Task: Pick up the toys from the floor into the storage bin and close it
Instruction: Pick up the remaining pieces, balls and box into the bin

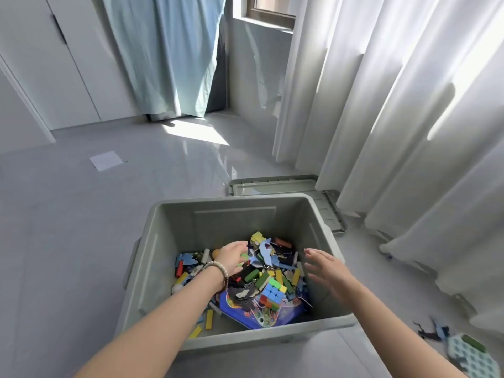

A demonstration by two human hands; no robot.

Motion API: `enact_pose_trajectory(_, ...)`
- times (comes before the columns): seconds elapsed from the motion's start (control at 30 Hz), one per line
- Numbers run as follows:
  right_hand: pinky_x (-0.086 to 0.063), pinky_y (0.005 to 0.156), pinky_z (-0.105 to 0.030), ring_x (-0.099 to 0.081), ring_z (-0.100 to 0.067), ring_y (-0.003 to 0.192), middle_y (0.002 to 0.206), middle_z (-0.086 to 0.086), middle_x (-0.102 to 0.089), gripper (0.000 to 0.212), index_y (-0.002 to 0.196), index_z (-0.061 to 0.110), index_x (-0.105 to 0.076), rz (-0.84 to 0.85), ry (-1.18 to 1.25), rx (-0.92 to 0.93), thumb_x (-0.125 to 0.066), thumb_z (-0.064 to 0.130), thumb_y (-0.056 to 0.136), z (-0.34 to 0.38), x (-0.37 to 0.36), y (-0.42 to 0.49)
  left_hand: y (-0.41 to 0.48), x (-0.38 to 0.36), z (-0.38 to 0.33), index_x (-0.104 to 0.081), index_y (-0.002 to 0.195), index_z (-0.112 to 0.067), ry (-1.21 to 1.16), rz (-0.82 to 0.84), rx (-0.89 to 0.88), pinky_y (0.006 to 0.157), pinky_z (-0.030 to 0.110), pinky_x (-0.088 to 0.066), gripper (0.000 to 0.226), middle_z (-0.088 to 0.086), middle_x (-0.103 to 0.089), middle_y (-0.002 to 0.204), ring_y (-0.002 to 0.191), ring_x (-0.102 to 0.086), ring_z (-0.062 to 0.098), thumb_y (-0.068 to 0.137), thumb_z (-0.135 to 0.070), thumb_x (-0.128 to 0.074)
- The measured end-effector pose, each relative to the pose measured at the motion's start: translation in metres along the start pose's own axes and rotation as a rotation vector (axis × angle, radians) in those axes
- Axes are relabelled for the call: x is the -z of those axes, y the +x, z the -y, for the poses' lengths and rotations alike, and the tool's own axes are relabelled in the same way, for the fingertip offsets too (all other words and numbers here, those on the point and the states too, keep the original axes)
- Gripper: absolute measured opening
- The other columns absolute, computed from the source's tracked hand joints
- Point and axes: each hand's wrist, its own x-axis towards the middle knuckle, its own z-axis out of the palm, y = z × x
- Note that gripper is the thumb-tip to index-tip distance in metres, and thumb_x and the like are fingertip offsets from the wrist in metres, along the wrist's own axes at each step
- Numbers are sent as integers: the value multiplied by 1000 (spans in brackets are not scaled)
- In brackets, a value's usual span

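The grey-green storage bin (234, 222) stood open on the floor, so that toys could go in from above. Its lid (272, 186) lay flat behind it, beside the white curtain (395, 105), out of the way and not yet put on. A pile of toys (275, 276) covered the bottom of the bin. The right hand (326, 266) hung over the pile, spread and empty. The left hand (231, 259) bent its fingers down; whether it held something I could not tell. A few floor toys (469, 353) lay at the right, so I judged the picking unfinished.
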Motion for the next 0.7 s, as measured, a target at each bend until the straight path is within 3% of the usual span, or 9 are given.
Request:
enact_pose_trajectory(0.1, -45, 89, -32, -55, -22, 112, 121, -1, -57, 24, 118, 15, -57, -110, 35, 48, -50, 22, 96, 1, 70, -18, -3, -59, -7, -54, 127, -11, 152, 56, -107, 71, 24, -43, 33, 3, -53, 107, 96, -50, 16, 99, -23, -40)
enact_pose_trajectory(0.27, -46, 90, -34, -56, -21, 107, 121, -9, -58, 20, 113, 16, -59, -325, -35, 46, -53, 23, 95, -31, 187, -62, -23, -173, -13, -58, 119, -9, 355, 196, -343, 71, 21, -45, 27, 4, -59, 107, 92, -52, 13, 97, -18, -45)
enact_pose_trajectory(0.37, -44, 96, -38, -55, -22, 106, 120, -12, -59, 20, 114, 14, -57, -408, -114, 12, -53, 20, 95, -61, 253, -92, -36, -241, -8, -59, 115, -10, 446, 286, -456, 80, 23, -44, 24, 6, -61, 105, 94, -54, 14, 95, -16, -48)
enact_pose_trajectory(0.43, -45, 92, -37, -55, -21, 105, 119, -10, -59, 24, 116, 14, -57, -462, -152, -32, -56, 21, 93, -86, 295, -108, -39, -281, 3, -58, 117, -12, 538, 349, -478, 84, 21, -42, 25, 3, -62, 108, 98, -57, 16, 94, -19, -49)
enact_pose_trajectory(0.6, -42, 83, -30, -53, -19, 111, 125, -3, -57, 35, 118, 20, -57, -572, -170, -117, -63, 35, 87, -160, 390, -124, -24, -374, 53, -49, 128, -14, 742, 450, -385, 94, 25, -39, 36, 3, -55, 128, 115, -53, 18, 94, -28, -49)
enact_pose_trajectory(0.7, -43, 91, -33, -48, -21, 121, 125, -2, -52, 43, 122, 19, -55, -626, -131, -154, -66, 38, 85, -203, 432, -117, -2, -422, 88, -44, 133, -17, 835, 472, -317, 98, 29, -38, 44, 4, -50, 135, 120, -50, 20, 93, -34, -51)
